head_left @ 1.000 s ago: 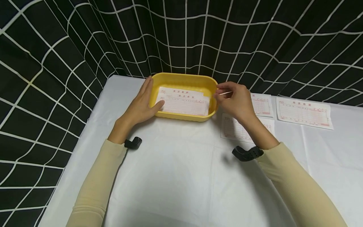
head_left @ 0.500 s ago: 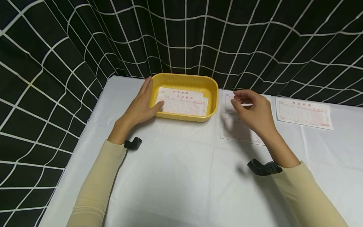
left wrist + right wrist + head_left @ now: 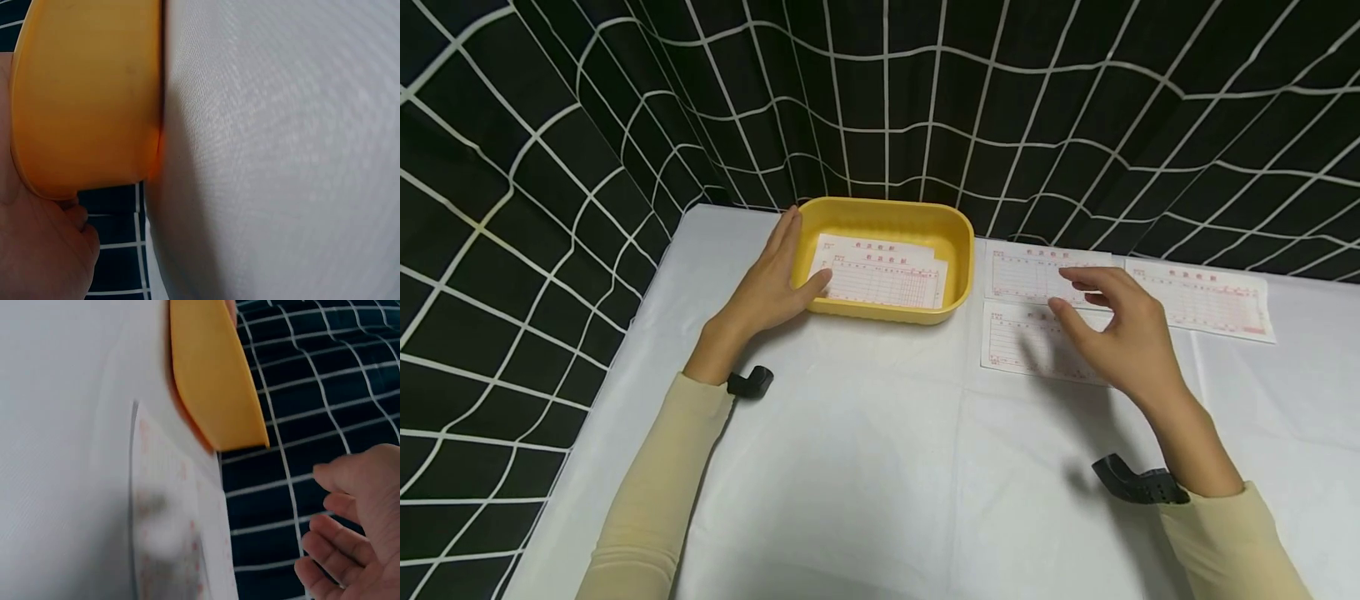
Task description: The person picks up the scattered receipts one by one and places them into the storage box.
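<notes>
Sliding away from the tray, the person's bare right hand (image 3: 1120, 325) is hovering farther right than a second ago, when its fingertips were reaching the tray's right rim; the left hand (image 3: 766, 287) is staying put. Directly beneath the right fingertips, a white rectangular paper slip with red printing (image 3: 1018, 282) is lying flat, its long axis running sideways and its visible part stretching leftward from the fingers toward the tray. That hand is the nearer one, with the tray standing between the slip and the other hand. Its fingers are curving softly, thumb held apart, leaving a clear gap and holding nothing; the right wrist view is showing it lifted off the paper. Below the thumb, a second white red-printed slip (image 3: 1018, 342) is lying parallel, its right end being hidden by the hand. Beyond the knuckles, to the right, a third such slip (image 3: 1217, 300) is lying slightly turned.

Well to the hand's left, a yellow, round-cornered, deep rectangular plastic-looking tray (image 3: 887, 218) is holding overlapping white printed slips (image 3: 880, 287); how many, I cannot tell. Against its left end, the left hand is resting with straight fingers, its thumb reaching over the near rim. Under everything, a white cloth (image 3: 865, 442) is spreading; past both hands, a black curtain with white grid lines (image 3: 917, 92) is hanging.
</notes>
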`<state>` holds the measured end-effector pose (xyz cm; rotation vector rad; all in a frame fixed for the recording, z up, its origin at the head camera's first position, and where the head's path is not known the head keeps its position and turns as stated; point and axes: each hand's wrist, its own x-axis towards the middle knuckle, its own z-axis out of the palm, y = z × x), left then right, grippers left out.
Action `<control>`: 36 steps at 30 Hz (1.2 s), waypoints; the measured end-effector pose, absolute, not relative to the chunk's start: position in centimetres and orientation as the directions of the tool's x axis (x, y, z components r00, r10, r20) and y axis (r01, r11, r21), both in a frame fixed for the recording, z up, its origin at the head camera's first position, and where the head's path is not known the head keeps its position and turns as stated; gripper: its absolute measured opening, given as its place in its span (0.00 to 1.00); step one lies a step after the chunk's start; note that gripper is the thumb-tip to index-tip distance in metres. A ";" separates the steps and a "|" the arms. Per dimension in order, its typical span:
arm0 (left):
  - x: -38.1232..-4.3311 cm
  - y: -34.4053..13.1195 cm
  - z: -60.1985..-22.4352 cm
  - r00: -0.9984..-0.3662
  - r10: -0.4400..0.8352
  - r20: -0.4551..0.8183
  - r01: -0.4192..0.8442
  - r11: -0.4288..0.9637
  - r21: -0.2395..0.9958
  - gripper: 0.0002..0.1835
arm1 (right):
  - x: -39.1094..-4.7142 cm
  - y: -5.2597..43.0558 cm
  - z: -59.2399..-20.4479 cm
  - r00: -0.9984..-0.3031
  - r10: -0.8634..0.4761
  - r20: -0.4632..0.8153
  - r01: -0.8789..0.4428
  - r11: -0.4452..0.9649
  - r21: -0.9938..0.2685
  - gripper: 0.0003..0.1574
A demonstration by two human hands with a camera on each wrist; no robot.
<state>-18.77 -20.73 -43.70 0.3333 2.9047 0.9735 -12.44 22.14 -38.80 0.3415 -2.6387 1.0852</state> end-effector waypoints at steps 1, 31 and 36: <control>-18.8 -20.7 -43.7 -0.975 0.221 0.010 0.183 0.777 0.602 0.53 | -12.2 22.4 -39.0 -0.936 -0.120 0.332 -0.317 0.701 -0.639 0.24; -18.8 -20.5 -43.5 -0.977 0.211 -0.020 0.156 0.781 0.605 0.54 | -10.6 28.8 -45.3 -0.993 -0.092 0.070 -0.115 0.821 -0.559 0.44; -18.8 -20.6 -43.5 -0.977 0.211 -0.011 0.160 0.777 0.609 0.54 | -10.5 28.7 -45.3 -0.994 -0.087 0.065 -0.109 0.827 -0.551 0.45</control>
